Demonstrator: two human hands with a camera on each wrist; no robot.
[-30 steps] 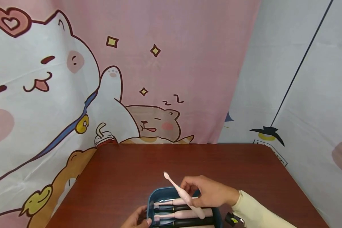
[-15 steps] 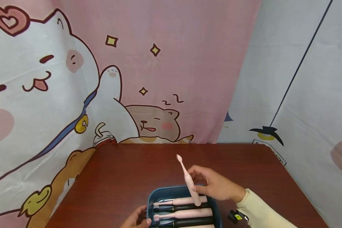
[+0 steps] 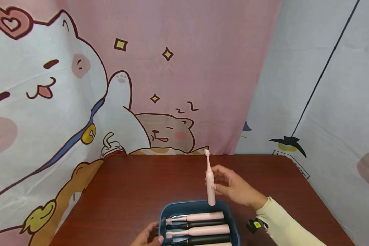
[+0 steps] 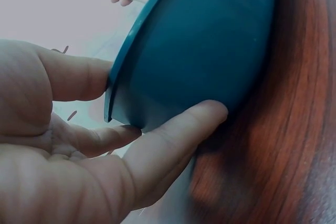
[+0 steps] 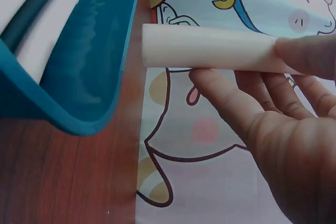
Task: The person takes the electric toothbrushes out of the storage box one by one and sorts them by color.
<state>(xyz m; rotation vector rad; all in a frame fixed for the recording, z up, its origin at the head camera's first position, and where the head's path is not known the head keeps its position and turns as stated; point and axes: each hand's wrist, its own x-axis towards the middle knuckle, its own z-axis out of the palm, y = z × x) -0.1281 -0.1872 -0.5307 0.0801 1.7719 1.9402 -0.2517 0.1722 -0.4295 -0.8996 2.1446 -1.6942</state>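
Observation:
An electric toothbrush [image 3: 210, 188] in pale pink stands nearly upright in the air, its brush head at the top. The thumb and fingers of my right hand [image 3: 233, 186] pinch its handle, whose plain lower end [image 5: 173, 45] sticks out of the grip in the right wrist view. Below it is a blue storage box [image 3: 186, 206] with several pink and black toothbrushes lying side by side in it, such as a pink toothbrush [image 3: 207, 230]. My left hand [image 3: 146, 235] grips the box's left side, thumb at the rim and fingers against the outer wall [image 4: 199, 51].
The box stands at the near edge of a dark red-brown table [image 3: 135, 184]. A cloth with cartoon animals [image 3: 203, 68] hangs behind the table and on both sides. A small black device [image 3: 253, 225] sits by the right sleeve.
My right hand has lifted the toothbrush up and away from over the box's contents, turning it from slanted to nearly upright. The left hand and the box stay in place.

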